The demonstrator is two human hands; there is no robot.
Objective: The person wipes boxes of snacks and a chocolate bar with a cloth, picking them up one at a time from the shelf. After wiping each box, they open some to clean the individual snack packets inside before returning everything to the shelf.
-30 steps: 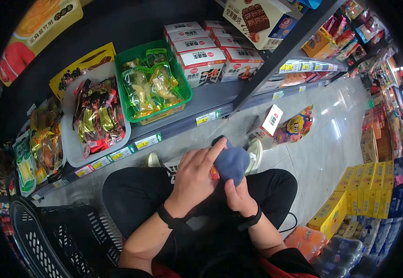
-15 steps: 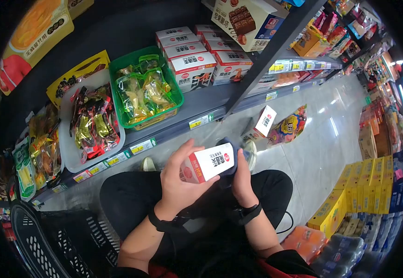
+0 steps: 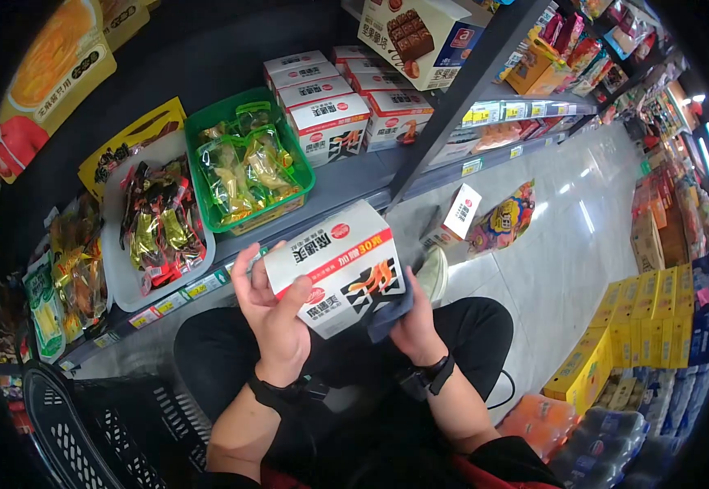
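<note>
Here I am with a white cardboard box with a red band and black lettering [image 3: 330,277] at the centre of the frame, tilted above my lap, its printed side turned up. My left hand [image 3: 279,330] has it at the lower left corner: thumb laid on the printed face, fingers parted a little and wrapping the left edge, box clamped between them. Over on the other side, my right hand [image 3: 421,330] has its fingers closed on a soft, dark blue-grey cloth [image 3: 391,318], bunched against the box's lower right edge; its fingertips are tucked out of sight, so I can't tell how close together they are. I'd call this the wiping step, cloth on cardboard. From here, a stroke along that edge calls for a firm left thumb and light right-hand pressure, so the card doesn't dent. Up top, similar white-and-red boxes [image 3: 322,122] stand on the shelf beside a green plastic tray [image 3: 307,167]; a black perforated basket [image 3: 122,391] sits lower left.
</note>
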